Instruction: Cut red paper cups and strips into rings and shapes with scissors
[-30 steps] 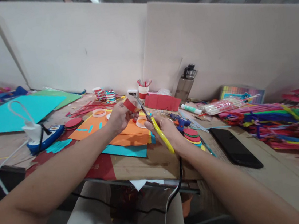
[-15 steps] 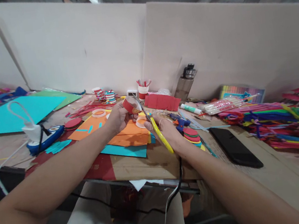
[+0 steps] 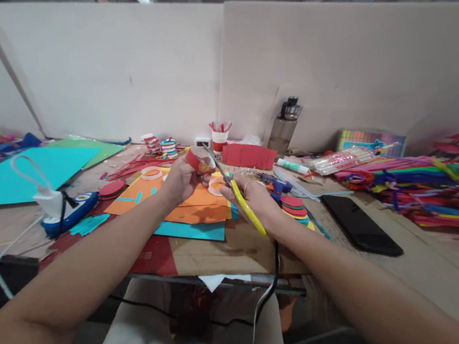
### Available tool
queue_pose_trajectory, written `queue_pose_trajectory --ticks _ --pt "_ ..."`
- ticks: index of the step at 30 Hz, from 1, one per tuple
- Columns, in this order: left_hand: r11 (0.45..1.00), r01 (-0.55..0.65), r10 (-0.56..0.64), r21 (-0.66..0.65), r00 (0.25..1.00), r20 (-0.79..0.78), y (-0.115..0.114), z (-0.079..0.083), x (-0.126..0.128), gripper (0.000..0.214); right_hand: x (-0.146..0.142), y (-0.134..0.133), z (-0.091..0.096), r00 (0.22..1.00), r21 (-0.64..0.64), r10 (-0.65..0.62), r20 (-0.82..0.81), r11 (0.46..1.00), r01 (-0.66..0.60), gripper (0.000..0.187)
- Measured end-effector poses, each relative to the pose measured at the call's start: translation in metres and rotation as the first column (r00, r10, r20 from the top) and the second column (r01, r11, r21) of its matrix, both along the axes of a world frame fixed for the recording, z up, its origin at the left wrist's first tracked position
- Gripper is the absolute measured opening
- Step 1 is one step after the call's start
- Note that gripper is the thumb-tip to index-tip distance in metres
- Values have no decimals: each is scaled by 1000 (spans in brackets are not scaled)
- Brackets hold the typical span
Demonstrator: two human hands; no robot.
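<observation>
My left hand (image 3: 180,181) is closed around a small red paper piece (image 3: 199,162) and holds it up above the orange paper sheets (image 3: 200,207). My right hand (image 3: 257,205) grips yellow-handled scissors (image 3: 245,206), whose blades point up and left and meet the red piece. A cut paper ring (image 3: 215,186) lies on the orange sheets just below the blades.
A black phone (image 3: 361,225) lies to the right, beside a stack of coloured paper discs (image 3: 294,208) and a blue glue gun (image 3: 276,185). Coloured pipe cleaners (image 3: 430,190) are heaped at far right. A water bottle (image 3: 285,125) stands at the wall. A charger (image 3: 51,201) sits left.
The red piece has turned and dropped slightly in my left hand. The scissors have stayed at its edge, and the view has barely shifted.
</observation>
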State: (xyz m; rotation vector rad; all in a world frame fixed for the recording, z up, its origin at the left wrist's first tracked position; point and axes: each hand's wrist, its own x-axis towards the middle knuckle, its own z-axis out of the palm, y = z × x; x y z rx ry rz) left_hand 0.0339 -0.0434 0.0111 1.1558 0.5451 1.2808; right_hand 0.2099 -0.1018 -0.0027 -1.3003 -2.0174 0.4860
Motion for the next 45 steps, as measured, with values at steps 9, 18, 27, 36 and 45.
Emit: queue_pose_trajectory --ticks 9,18,27,36,45 --pt "978 -56 68 199 996 -55 8 -6 -5 26 -1 0 -1 999 -20 -28 16 999 28 33" --pt "984 -28 41 174 997 -68 6 -12 -1 24 0 -3 0 994 40 -18 107 999 14 25" --pt "984 5 7 177 998 -70 7 -10 -2 21 -1 -2 0 984 100 -71 166 994 55 23" --pt "991 27 -16 129 996 -85 7 -7 -5 27 -2 -3 3 974 80 -93 206 994 78 31" --pt "980 -28 37 196 998 -42 9 -6 -9 28 -2 -1 1 957 82 -128 261 991 110 41"
